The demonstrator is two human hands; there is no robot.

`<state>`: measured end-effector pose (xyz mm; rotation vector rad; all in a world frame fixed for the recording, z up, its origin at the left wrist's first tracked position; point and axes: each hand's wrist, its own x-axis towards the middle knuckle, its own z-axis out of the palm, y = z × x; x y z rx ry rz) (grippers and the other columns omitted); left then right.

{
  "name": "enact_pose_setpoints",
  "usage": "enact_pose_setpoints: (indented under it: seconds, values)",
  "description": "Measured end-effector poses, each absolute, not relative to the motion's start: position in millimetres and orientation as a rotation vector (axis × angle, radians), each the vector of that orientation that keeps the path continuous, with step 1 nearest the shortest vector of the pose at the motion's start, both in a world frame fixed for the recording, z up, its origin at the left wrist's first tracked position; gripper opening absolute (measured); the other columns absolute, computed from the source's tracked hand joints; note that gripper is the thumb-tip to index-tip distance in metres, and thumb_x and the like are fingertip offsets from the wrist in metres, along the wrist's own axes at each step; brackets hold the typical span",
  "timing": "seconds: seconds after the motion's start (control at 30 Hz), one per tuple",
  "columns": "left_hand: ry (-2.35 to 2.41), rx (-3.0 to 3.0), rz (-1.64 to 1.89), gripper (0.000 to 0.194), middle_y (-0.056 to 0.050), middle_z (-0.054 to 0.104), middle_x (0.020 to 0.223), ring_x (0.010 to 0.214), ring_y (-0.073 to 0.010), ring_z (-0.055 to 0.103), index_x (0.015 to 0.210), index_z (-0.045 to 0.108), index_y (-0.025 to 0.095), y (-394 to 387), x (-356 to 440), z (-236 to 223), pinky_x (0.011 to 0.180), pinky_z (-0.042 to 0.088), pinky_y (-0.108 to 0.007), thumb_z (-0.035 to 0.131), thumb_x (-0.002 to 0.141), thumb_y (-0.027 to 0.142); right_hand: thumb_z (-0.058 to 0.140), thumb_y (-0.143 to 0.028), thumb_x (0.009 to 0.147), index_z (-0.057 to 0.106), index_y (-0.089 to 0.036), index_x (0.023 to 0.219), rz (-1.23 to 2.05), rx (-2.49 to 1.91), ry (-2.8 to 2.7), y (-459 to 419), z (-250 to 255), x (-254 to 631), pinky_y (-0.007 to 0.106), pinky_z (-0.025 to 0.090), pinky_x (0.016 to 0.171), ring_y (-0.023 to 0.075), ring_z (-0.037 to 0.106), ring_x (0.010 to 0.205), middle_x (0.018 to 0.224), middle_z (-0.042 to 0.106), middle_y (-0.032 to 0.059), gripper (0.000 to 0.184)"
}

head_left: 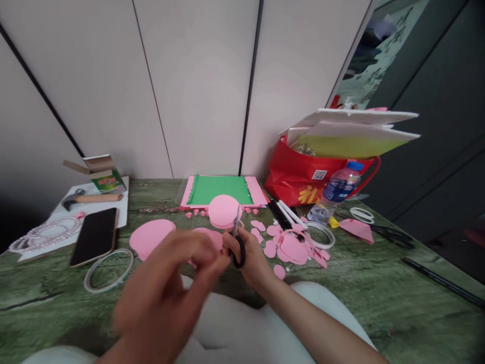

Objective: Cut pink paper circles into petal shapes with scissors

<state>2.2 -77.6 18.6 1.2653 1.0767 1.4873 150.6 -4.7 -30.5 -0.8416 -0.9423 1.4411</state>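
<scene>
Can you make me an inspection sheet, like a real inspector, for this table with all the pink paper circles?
Surface: green, wood-grained tabletop, with small paper scraps on the right.
Job's things: scissors; pink paper circles; cut pink pieces, scattered and overlapping; green sheet on pink ones.
Clutter: phone, hammer and beads on the left; bottle by the red bag on the right.
Hands: right hand holds the scissors; left hand is blurred, its grip unclear.
Cables: nothing seen.
Surroundings: pale panels behind the table.
</scene>
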Motion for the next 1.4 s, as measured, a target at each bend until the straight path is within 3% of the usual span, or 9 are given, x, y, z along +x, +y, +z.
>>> enact_pose_setpoints:
  seconds: [0.07,0.13,0.4,0.9,1.2,1.4]
  values:
    - [1.05,1.255,1.413,0.01,0.001,0.059,0.059,0.056,-0.0139,0.054,0.061,0.061,0.021,-50,19,37,0.051,0.045,-0.024,0.068,0.069,0.021,0.07,-0.037,0.062,0.052,-0.017,0.063,1.437,-0.837,-0.946,-5,-30,151,0.023,0.043,0.051,0.0086,0.048,0.047,0.05,0.05,-0.006,0.027]
    - [0.922,1.148,1.282,0.018,0.001,0.055,0.053,0.046,-0.0102,0.048,0.058,0.06,0.016,-30,26,43,0.044,0.04,-0.021,0.065,0.072,0.027,0.069,-0.038,0.063,0.052,-0.017,0.064,1.439,-0.828,-0.953,-5,-31,151,0.023,0.043,0.051,0.0088,0.049,0.049,0.05,0.05,-0.0059,0.027]
    - [0.847,0.847,1.182,0.015,0.0,0.059,0.061,0.049,-0.0061,0.051,0.064,0.063,0.01,-10,10,23,0.046,0.041,-0.017,0.066,0.07,0.024,0.07,-0.037,0.064,0.052,-0.016,0.065,1.447,-0.814,-0.971,-5,-32,150,0.022,0.041,0.048,0.0072,0.046,0.047,0.051,0.048,-0.0068,0.027]
    - [0.821,0.85,1.191,0.019,0.001,0.055,0.051,0.045,-0.006,0.048,0.055,0.058,0.011,-6,8,22,0.043,0.038,-0.017,0.069,0.065,0.023,0.071,-0.037,0.064,0.054,-0.018,0.065,1.458,-0.829,-0.985,-4,-38,149,0.025,0.043,0.051,0.0097,0.048,0.047,0.048,0.049,-0.0061,0.025]
    - [0.737,0.939,1.186,0.016,0.001,0.055,0.053,0.048,-0.006,0.049,0.06,0.06,0.011,-9,8,22,0.045,0.039,-0.016,0.068,0.068,0.023,0.07,-0.036,0.066,0.055,-0.017,0.072,1.451,-0.822,-0.994,-4,-38,150,0.023,0.043,0.05,0.0083,0.048,0.046,0.049,0.05,-0.0071,0.024]
    - [0.744,0.901,1.261,0.007,0.001,0.061,0.071,0.049,-0.0081,0.054,0.075,0.062,0.015,-8,9,21,0.044,0.042,-0.02,0.064,0.07,0.018,0.069,-0.035,0.065,0.053,-0.018,0.073,1.446,-0.812,-1.015,-6,-39,150,0.024,0.045,0.052,0.0081,0.048,0.047,0.05,0.05,-0.0077,0.025]
